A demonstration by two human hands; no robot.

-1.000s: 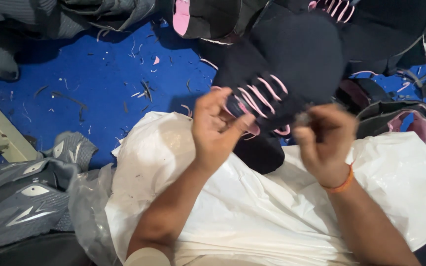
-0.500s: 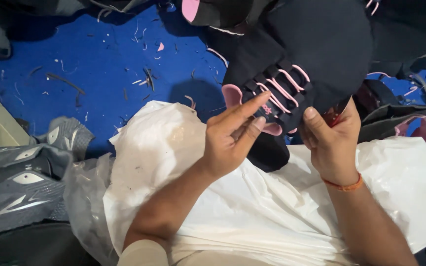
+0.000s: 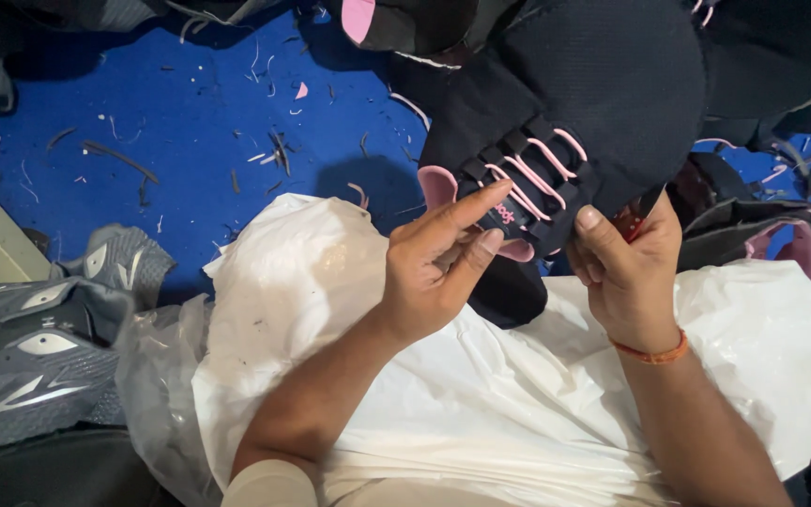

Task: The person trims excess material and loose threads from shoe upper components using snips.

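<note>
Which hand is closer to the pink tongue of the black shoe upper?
Left. The left hand has fingertips against the pink tongue; the right hand grips the black shoe upper farther right, beyond the laces.

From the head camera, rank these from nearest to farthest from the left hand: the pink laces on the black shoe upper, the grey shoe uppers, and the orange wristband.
From the left hand:
1. Pink laces on the black shoe upper, right at its fingertips, just above.
2. Orange wristband, to the right, on the other wrist.
3. Grey shoe uppers, far to the left, at the picture's edge.
</note>
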